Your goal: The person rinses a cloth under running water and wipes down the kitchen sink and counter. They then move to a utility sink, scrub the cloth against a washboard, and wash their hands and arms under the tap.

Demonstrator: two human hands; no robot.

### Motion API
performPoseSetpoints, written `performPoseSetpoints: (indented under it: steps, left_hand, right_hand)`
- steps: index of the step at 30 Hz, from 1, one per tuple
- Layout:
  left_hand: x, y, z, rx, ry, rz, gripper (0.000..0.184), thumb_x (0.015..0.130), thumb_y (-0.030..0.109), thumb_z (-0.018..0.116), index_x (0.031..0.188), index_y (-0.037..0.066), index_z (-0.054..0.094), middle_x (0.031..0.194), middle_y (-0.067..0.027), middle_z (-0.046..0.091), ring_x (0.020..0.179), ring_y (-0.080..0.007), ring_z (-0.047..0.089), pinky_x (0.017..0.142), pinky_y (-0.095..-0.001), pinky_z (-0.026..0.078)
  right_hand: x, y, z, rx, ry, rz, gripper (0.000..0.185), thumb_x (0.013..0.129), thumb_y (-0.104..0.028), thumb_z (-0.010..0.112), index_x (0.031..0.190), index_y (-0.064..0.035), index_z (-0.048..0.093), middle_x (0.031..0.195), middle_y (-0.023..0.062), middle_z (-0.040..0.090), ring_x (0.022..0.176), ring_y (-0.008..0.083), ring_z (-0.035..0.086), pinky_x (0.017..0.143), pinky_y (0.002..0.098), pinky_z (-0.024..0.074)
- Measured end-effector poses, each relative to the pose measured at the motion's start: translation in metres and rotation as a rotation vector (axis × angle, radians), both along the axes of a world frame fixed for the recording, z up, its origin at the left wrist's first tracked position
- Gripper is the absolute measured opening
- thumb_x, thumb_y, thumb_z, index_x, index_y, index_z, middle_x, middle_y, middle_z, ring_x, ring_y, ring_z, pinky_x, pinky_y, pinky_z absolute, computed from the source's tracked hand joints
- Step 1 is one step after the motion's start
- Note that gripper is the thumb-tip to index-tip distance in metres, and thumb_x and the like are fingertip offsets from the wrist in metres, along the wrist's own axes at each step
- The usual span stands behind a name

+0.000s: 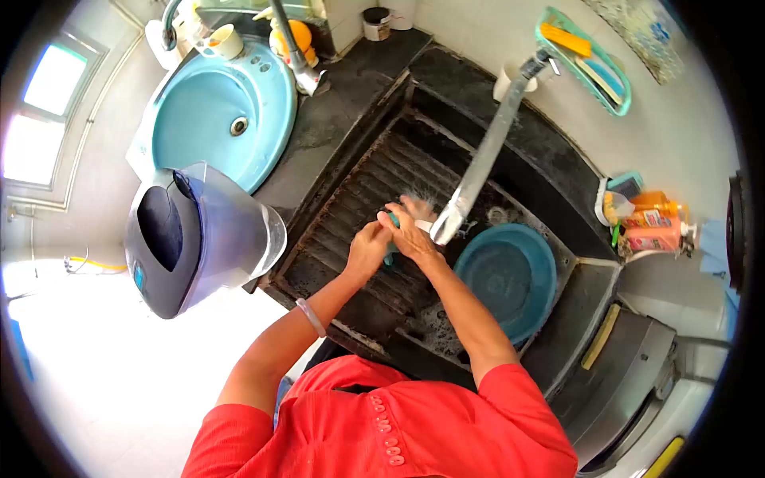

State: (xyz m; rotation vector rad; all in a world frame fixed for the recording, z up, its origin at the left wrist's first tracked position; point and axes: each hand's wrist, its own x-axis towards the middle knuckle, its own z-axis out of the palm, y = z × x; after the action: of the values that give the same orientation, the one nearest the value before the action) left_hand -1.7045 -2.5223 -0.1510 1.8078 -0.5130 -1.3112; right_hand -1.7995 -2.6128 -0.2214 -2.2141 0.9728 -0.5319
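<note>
Both hands meet over the ribbed dark sink (343,231), close to the mouth of the long metal faucet (494,147). Between them is a small teal item (390,259), mostly covered by fingers, so its kind does not show. My left hand (370,248) has its fingers closed around it from the left. From the other side, my right hand (412,237) presses its bent fingers on the same item. Water splashes just beyond the right hand. A blue plastic basin (548,279) stands in the sink to the right of my right forearm.
A round blue washbasin (187,119) is set in the counter at upper left. The clear-and-grey water container (227,231) stands left of the sink. A green wall rack (594,68) hangs at upper right, with soap bottles (653,227) at the right wall.
</note>
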Motion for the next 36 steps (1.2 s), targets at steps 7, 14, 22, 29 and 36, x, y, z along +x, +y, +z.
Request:
performPoseSetpoints:
  steps: [7, 14, 22, 29, 36]
  left_hand:
    - [-0.005, -0.083, -0.039, -0.302, 0.822, 0.357, 0.077, 0.092, 0.057, 0.033, 0.138, -0.004, 0.029, 0.131, -0.0202, 0.045, 0.122, -0.0311, 0.042, 0.106, -0.042, 0.028]
    - [-0.036, -0.07, -0.031, -0.581, 1.178, 0.623, 0.077, 0.083, 0.064, 0.046, 0.132, 0.005, 0.038, 0.111, -0.0182, 0.056, 0.094, -0.0367, 0.057, 0.088, -0.05, 0.045]
    - [-0.054, -0.033, 0.016, -0.27, 1.223, 0.429, 0.05, 0.082, 0.045, 0.058, 0.097, -0.002, 0.057, 0.082, -0.019, 0.062, 0.072, -0.031, 0.061, 0.069, -0.0421, 0.05]
    - [-0.062, -0.016, 0.079, 0.057, 1.02, 0.309, 0.052, 0.077, 0.03, 0.069, 0.115, -0.001, 0.05, 0.108, -0.0149, 0.057, 0.102, -0.0264, 0.054, 0.09, -0.0404, 0.043]
    - [-0.074, -0.029, 0.058, 0.186, 0.29, 0.119, 0.063, 0.067, 0.021, 0.075, 0.113, -0.012, 0.05, 0.112, -0.027, 0.054, 0.099, -0.0315, 0.058, 0.081, -0.0434, 0.048]
  right_hand:
    - [-0.011, 0.01, 0.06, 0.838, -0.635, -0.35, 0.039, 0.094, -0.028, 0.05, 0.119, 0.0018, 0.053, 0.122, 0.0137, 0.054, 0.114, 0.025, 0.05, 0.101, 0.0366, 0.0355]
    - [0.031, -0.009, 0.031, 1.546, -1.65, -0.6, 0.042, 0.092, -0.031, 0.048, 0.117, 0.0032, 0.045, 0.118, 0.0157, 0.05, 0.113, 0.0316, 0.048, 0.101, 0.0398, 0.0391]
    - [0.094, -0.098, -0.033, 1.115, -0.814, -1.062, 0.045, 0.091, -0.028, 0.052, 0.121, 0.0051, 0.045, 0.12, 0.0187, 0.052, 0.109, 0.0307, 0.053, 0.087, 0.0352, 0.0489]
    - [0.094, -0.069, -0.008, -0.55, 0.525, 0.288, 0.021, 0.081, -0.019, 0.057, 0.094, -0.0023, 0.064, 0.103, 0.0148, 0.059, 0.105, 0.0295, 0.051, 0.083, 0.0458, 0.0417]
    - [0.074, -0.058, 0.003, -1.159, 0.869, 0.375, 0.028, 0.086, -0.019, 0.05, 0.104, -0.0074, 0.067, 0.108, 0.0124, 0.059, 0.11, 0.0333, 0.045, 0.09, 0.0524, 0.0348]
